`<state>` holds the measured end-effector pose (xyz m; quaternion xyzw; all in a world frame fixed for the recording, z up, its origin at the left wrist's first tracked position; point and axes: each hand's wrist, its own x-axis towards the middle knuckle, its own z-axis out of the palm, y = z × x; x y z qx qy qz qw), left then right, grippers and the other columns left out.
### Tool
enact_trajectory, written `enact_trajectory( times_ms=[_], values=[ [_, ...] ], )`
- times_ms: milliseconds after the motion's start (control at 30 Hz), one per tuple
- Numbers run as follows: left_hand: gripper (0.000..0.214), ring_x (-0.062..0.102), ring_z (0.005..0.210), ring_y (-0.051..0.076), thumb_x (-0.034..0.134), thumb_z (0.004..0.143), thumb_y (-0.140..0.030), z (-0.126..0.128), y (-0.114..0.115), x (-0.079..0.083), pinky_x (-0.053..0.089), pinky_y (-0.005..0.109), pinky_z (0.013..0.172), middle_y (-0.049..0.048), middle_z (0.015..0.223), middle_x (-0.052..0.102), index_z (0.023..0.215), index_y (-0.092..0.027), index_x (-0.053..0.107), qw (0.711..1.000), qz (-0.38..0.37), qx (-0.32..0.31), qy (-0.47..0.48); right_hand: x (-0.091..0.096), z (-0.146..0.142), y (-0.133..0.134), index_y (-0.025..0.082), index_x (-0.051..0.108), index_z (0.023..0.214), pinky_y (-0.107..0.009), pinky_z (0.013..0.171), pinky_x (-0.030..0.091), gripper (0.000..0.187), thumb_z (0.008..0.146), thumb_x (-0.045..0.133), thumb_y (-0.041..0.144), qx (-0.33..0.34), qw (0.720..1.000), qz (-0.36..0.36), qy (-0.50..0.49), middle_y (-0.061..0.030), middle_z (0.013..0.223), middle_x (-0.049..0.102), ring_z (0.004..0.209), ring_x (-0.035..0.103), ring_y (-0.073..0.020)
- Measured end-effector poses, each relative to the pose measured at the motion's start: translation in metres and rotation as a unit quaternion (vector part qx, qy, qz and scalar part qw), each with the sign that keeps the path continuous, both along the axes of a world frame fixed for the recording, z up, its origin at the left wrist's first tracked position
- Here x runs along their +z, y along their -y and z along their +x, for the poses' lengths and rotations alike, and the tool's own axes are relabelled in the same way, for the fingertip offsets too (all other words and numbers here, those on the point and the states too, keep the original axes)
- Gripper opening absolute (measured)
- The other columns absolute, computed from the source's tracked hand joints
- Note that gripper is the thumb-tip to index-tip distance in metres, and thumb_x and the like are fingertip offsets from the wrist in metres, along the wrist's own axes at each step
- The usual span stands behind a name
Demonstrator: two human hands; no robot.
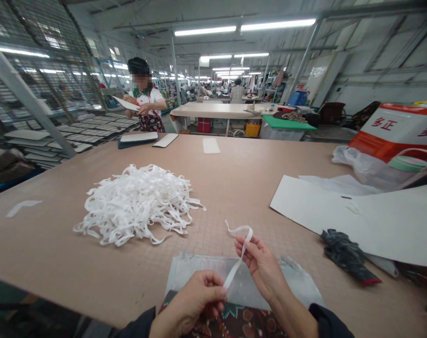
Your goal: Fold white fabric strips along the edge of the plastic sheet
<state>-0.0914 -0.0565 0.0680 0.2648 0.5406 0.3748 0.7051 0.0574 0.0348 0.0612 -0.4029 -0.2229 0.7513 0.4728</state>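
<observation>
A single white elastic strip (239, 256) is stretched between my two hands above the near edge of the table. My left hand (192, 303) pinches its lower end, fingers closed. My right hand (261, 263) pinches it higher up, and the strip's free end loops over my fingers. Under my hands lies a clear plastic bag (298, 286) on the brown table (234, 188). A heap of the same white strips (139, 202) sits to the left, a little beyond my hands.
Large white sheets (375, 216), a dark glove (347, 256) and a crumpled plastic bag (361, 166) lie at the right. A red and white box (396, 129) stands behind them. A person (146, 101) at the table's far left end holds a flat white piece.
</observation>
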Motion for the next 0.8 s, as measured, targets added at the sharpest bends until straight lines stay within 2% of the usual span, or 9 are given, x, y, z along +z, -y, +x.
enact_trajectory(
  times_ms=[133, 267, 367, 433, 500, 567, 633, 733, 800],
  values=[
    [0.033, 0.040, 0.041, 0.006, 0.069, 0.055, -0.042, -0.015, 0.003, -0.003, 0.027, 0.020, 0.042, -0.0035, 0.050, 0.053, 0.069, -0.013, 0.060, 0.997, 0.015, 0.021, -0.075, 0.002, 0.021, 0.001, 0.019, 0.060, 0.089, -0.022, 0.069, 0.052, 0.027, 0.065, 0.073, 0.020, 0.017, 0.998, -0.023, -0.052, 0.0013, 0.079, 0.065, 0.073, 0.062, -0.0121],
    [0.034, 0.040, 0.045, 0.007, 0.063, 0.059, -0.046, -0.053, 0.002, -0.004, 0.028, 0.020, 0.044, -0.0054, 0.051, 0.049, 0.073, -0.014, 0.061, 0.978, 0.049, 0.042, -0.196, -0.010, 0.058, -0.009, 0.022, 0.063, 0.086, -0.023, 0.070, 0.053, 0.020, 0.067, 0.070, 0.021, -0.034, 0.999, -0.009, -0.039, 0.0025, 0.081, 0.064, 0.076, 0.062, -0.0129],
    [0.029, 0.043, 0.052, 0.010, 0.057, 0.061, -0.041, -0.079, 0.000, -0.009, 0.031, 0.022, 0.047, -0.0039, 0.055, 0.050, 0.071, -0.015, 0.063, 0.952, 0.076, 0.033, -0.295, -0.027, 0.084, -0.014, 0.022, 0.065, 0.082, -0.027, 0.071, 0.054, 0.019, 0.066, 0.070, 0.027, -0.039, 0.998, 0.018, 0.045, -0.0007, 0.088, 0.065, 0.084, 0.061, -0.0167],
    [0.021, 0.046, 0.056, 0.012, 0.055, 0.062, -0.034, -0.089, -0.002, -0.015, 0.034, 0.023, 0.051, -0.0030, 0.055, 0.052, 0.067, -0.015, 0.063, 0.938, 0.086, 0.029, -0.336, -0.040, 0.097, -0.014, 0.020, 0.067, 0.082, -0.030, 0.070, 0.054, 0.023, 0.063, 0.070, 0.034, -0.019, 0.986, 0.046, 0.157, -0.0042, 0.094, 0.066, 0.085, 0.061, -0.0205],
    [0.016, 0.050, 0.062, 0.015, 0.053, 0.062, -0.028, -0.093, -0.005, -0.023, 0.037, 0.025, 0.058, -0.0016, 0.059, 0.056, 0.066, -0.016, 0.064, 0.927, 0.096, 0.028, -0.360, -0.052, 0.108, -0.014, 0.020, 0.069, 0.080, -0.031, 0.065, 0.053, 0.028, 0.061, 0.069, 0.040, 0.023, 0.950, 0.088, 0.300, -0.0049, 0.087, 0.067, 0.076, 0.062, -0.0216],
    [0.015, 0.053, 0.068, 0.017, 0.052, 0.063, -0.024, -0.092, -0.007, -0.031, 0.038, 0.026, 0.064, -0.0003, 0.065, 0.060, 0.069, -0.017, 0.064, 0.916, 0.105, 0.030, -0.387, -0.063, 0.117, -0.013, 0.022, 0.070, 0.078, -0.030, 0.058, 0.051, 0.028, 0.062, 0.065, 0.044, 0.071, 0.892, 0.143, 0.423, -0.0027, 0.071, 0.067, 0.062, 0.060, -0.0200],
    [0.014, 0.054, 0.070, 0.017, 0.051, 0.064, -0.022, -0.089, -0.008, -0.038, 0.039, 0.026, 0.067, 0.0001, 0.067, 0.061, 0.072, -0.017, 0.062, 0.904, 0.111, 0.033, -0.412, -0.073, 0.125, -0.013, 0.024, 0.069, 0.076, -0.030, 0.054, 0.049, 0.027, 0.064, 0.059, 0.046, 0.104, 0.837, 0.187, 0.503, -0.0006, 0.059, 0.064, 0.053, 0.057, -0.0192],
    [0.012, 0.055, 0.068, 0.017, 0.049, 0.067, -0.020, -0.084, -0.010, -0.050, 0.040, 0.026, 0.066, -0.0004, 0.067, 0.059, 0.074, -0.018, 0.058, 0.888, 0.115, 0.033, -0.444, -0.084, 0.132, -0.014, 0.027, 0.067, 0.073, -0.032, 0.055, 0.050, 0.026, 0.067, 0.053, 0.048, 0.101, 0.777, 0.232, 0.577, -0.0017, 0.065, 0.067, 0.059, 0.061, -0.0227],
    [0.011, 0.054, 0.068, 0.016, 0.047, 0.069, -0.019, -0.083, -0.011, -0.056, 0.039, 0.026, 0.065, -0.0005, 0.068, 0.058, 0.076, -0.018, 0.056, 0.877, 0.114, 0.031, -0.466, -0.091, 0.134, -0.014, 0.027, 0.066, 0.073, -0.033, 0.062, 0.051, 0.027, 0.068, 0.052, 0.049, 0.090, 0.750, 0.258, 0.603, -0.0029, 0.076, 0.069, 0.071, 0.063, -0.0251]
  ],
)
